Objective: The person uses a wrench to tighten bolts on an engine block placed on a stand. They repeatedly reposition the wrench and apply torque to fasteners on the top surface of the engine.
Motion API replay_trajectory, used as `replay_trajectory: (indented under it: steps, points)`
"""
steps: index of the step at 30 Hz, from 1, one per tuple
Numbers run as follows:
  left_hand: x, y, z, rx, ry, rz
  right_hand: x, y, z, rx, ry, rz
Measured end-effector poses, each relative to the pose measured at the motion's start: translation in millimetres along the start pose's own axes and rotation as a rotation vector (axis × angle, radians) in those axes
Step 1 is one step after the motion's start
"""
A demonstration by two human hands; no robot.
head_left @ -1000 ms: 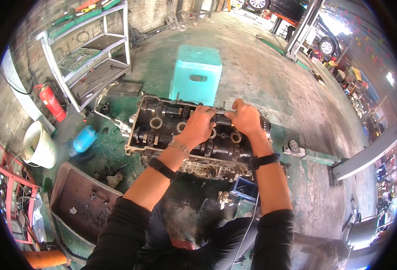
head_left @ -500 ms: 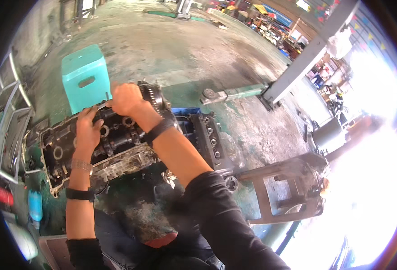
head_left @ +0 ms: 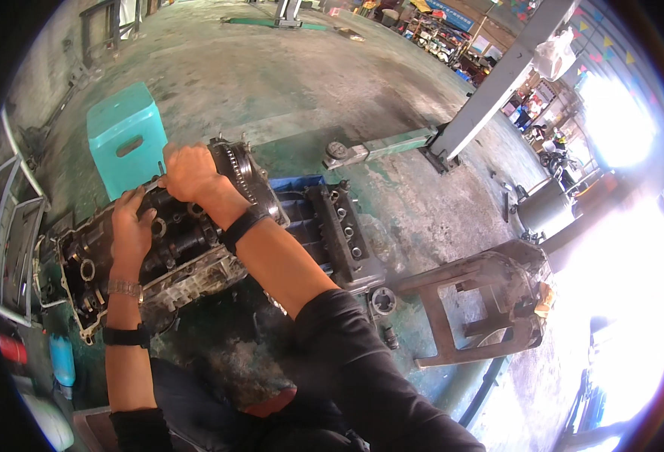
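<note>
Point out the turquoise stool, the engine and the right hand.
Turquoise stool (head_left: 131, 166): head view, front panel just below its slot.
Engine (head_left: 172, 248): head view, dark inner parts right of the left hand (head_left: 130, 226).
Right hand (head_left: 191, 174): head view, back of the hand.

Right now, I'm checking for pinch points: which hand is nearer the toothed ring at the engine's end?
Right. The right hand is just left of the toothed ring, by the far edge of the engine; the left hand is farther left.
</note>
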State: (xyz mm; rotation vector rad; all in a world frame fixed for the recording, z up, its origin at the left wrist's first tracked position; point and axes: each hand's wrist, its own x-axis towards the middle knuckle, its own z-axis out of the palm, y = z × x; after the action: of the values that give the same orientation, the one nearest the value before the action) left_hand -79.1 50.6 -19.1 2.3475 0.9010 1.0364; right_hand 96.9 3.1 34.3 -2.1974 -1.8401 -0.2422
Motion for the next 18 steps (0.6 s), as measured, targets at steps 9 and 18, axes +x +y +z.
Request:
replay_trajectory:
  steps: [9,18]
  points:
    - [-0.7,7.2,-2.2,-0.011,-0.025,-0.049,-2.6,-0.7,-1.0,-0.011,0.017,-0.003]
    - [-1.6,6.6,-2.5,0.006,-0.021,-0.045,-3.9,-0.1,-2.6,0.01,0.036,-0.019]
